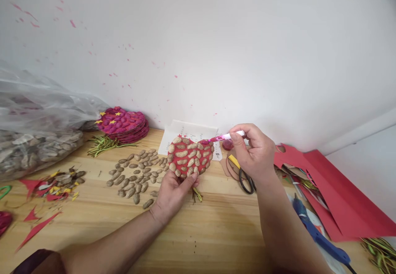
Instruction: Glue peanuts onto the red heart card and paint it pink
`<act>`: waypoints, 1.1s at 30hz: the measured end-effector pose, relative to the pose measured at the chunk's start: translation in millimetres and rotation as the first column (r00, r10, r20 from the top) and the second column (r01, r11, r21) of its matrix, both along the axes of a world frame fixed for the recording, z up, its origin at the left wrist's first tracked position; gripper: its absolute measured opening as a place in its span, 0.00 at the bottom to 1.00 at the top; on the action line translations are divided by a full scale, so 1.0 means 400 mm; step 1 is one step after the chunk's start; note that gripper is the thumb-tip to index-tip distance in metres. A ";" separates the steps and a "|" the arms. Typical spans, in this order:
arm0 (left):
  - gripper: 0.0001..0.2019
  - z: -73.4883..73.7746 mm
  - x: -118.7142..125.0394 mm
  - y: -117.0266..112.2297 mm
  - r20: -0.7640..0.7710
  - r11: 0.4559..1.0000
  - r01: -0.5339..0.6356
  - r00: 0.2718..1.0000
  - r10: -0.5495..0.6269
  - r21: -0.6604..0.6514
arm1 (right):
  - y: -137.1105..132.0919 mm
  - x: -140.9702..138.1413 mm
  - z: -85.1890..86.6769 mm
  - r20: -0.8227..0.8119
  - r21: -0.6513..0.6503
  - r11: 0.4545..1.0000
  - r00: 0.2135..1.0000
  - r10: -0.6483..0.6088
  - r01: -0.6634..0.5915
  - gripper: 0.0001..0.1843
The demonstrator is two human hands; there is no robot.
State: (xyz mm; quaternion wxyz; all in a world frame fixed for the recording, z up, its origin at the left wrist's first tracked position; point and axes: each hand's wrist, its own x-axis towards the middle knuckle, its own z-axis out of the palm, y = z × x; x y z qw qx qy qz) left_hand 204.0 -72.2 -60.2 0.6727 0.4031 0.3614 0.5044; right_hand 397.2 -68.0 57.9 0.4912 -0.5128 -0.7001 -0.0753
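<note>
Probably fingers-under, thumb-over: left hand (171,192)

The left hand (173,191) pinches a peanut-covered card (186,161) over the bench (216,228). The right hand (255,146) holds a brush (229,136), its pink tip at the card's nearest edge. Loose peanuts (130,192) lie left of the left hand, a pink stack (123,125) farther beyond. Scissors (240,180) lie near the right hand; red paper (328,187) and a glue gun (320,235) to its right.

The wooden table (222,233) looks smooth with a faint sheen, the peanuts (181,153) rough and matt, the brush (230,135) smooth plastic, the red paper (335,183) matt, the bag (40,97) thin shiny plastic, the glue gun (322,239) hard plastic.
</note>
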 end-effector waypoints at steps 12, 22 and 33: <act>0.19 0.002 0.003 0.007 -0.012 0.999 -0.017 1.000 0.018 0.045 | -0.005 -0.010 0.004 -0.010 0.011 1.000 1.000 0.019 -0.018 0.04; 0.18 0.004 0.006 0.004 0.009 0.998 -0.027 1.000 0.026 0.061 | -0.012 -0.012 0.010 -0.012 0.021 1.000 1.000 0.021 -0.021 0.04; 0.18 0.002 0.006 0.007 0.005 0.997 -0.044 0.999 0.044 0.064 | -0.010 0.000 0.012 0.034 0.010 1.000 0.999 0.017 -0.018 0.04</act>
